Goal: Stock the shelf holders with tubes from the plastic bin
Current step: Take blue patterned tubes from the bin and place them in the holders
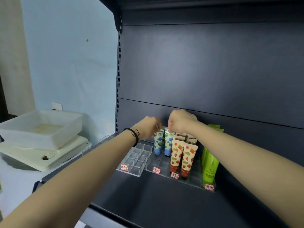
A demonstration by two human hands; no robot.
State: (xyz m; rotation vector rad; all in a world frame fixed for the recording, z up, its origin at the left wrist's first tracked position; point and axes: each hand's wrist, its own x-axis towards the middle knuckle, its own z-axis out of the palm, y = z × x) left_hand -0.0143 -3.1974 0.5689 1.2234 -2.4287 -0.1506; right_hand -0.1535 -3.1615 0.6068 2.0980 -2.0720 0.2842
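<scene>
Two blue-flowered tubes stand cap down at the back of a clear holder (194, 179) on the dark shelf. My left hand (148, 127) pinches the top of the left blue tube (158, 143). My right hand (180, 120) pinches the top of the right blue tube (169, 143). In front of them, several strawberry-print tubes (187, 159) fill the middle rows, and green tubes (210, 163) stand at the right end. A second clear holder (136, 159) to the left has nothing in its compartments. The white plastic bin (41, 127) sits at the far left.
The bin rests on a cream lid or tray (46, 157) on a white surface left of the shelving. Red price labels (156, 169) mark the holder fronts. The dark shelf front (156, 203) lies bare below the holders. An upper shelf overhangs at the top.
</scene>
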